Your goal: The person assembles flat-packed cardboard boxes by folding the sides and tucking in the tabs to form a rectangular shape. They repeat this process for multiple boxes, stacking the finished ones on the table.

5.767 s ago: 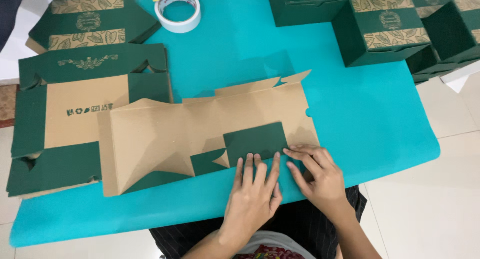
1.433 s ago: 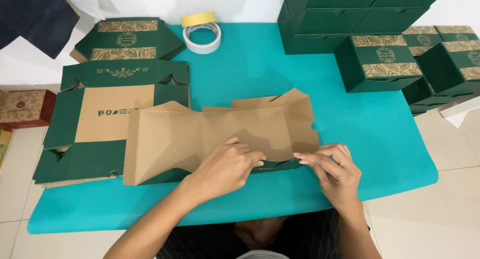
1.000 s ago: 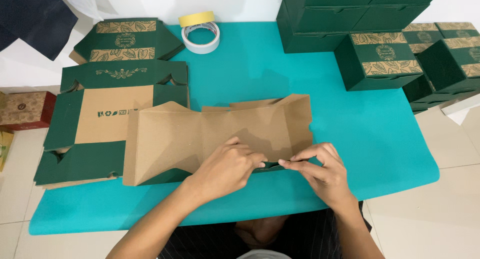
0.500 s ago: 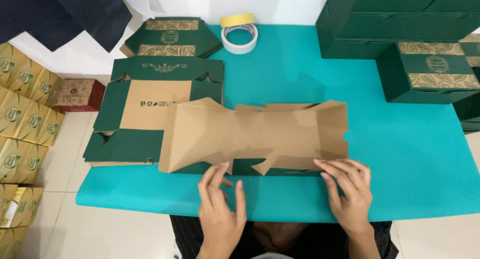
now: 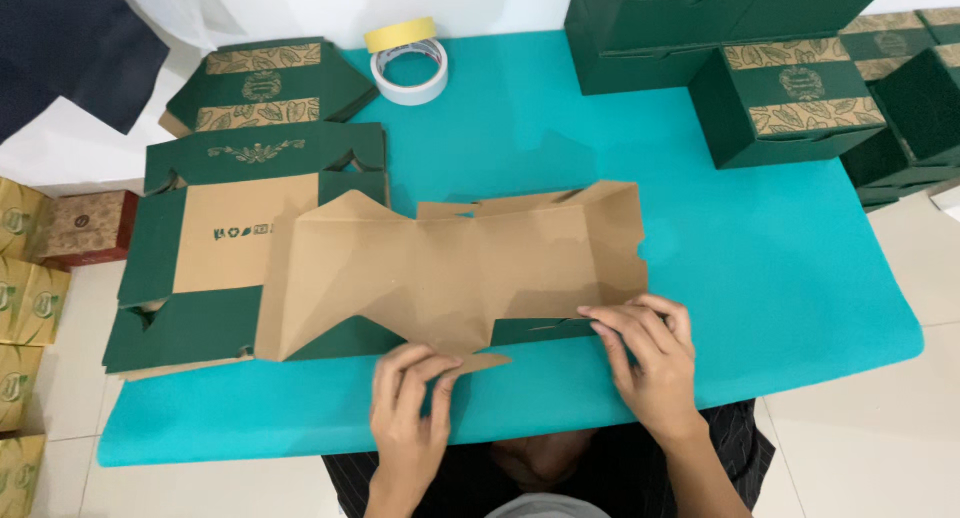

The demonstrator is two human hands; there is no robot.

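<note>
A flat, unfolded cardboard box blank, brown on its upturned inside and dark green on the underside, lies across the middle of a turquoise table mat as a person bends over it from the lower edge of the frame. The left hand, lower centre, has its fingers curled around a small brown flap at the blank's near edge, pinching it lightly. The right hand, lower right of centre, rests with fingers spread and nearly flat, the fingertips pressing the blank's lower right corner; it grips nothing. At left a stack of flat dark green box blanks with gold leaf print lies partly under the brown one (how many sheets are in the stack cannot be told). One more folded green and gold piece sits in the upper left. Two rolls of tape, one yellow on one white, stand at top centre. Several assembled dark green boxes crowd the upper right, and gold boxes line the floor at far left.
</note>
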